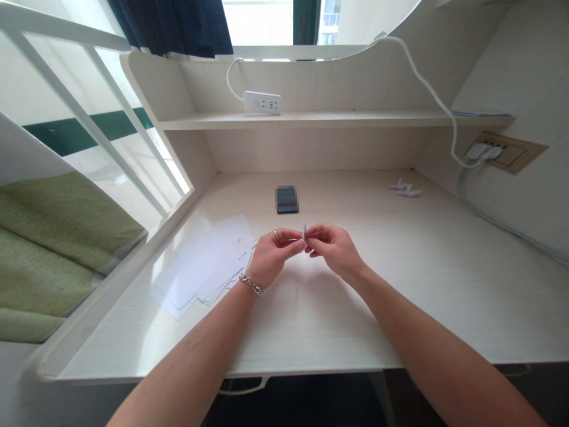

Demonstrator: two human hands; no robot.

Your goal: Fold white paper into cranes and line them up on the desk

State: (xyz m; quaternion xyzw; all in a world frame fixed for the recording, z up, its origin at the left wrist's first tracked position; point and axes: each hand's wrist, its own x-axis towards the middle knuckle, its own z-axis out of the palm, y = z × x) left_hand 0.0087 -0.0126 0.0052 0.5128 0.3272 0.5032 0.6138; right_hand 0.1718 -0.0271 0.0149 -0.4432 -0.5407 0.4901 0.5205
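Basically, head view: both bare hands are meeting above the pale wooden desk (338,332), fingertips pinching a small folded white paper piece (304,232) between them. Paper piece is standing upright, looking narrow, its top tapering to a point; fold details too small to tell. Left hand (272,252), wearing a ring and silver chain bracelet (251,284), is gripping its left side; right hand (332,244) is gripping its right side, fingers curling under. Loose white paper sheets (208,261) are lying overlapped beside the left hand. Dark rectangular phone-like object (287,200), blurred on top, is resting just beyond the hands. Two small white folded paper cranes (408,191) are sitting close together, far right on the desk.
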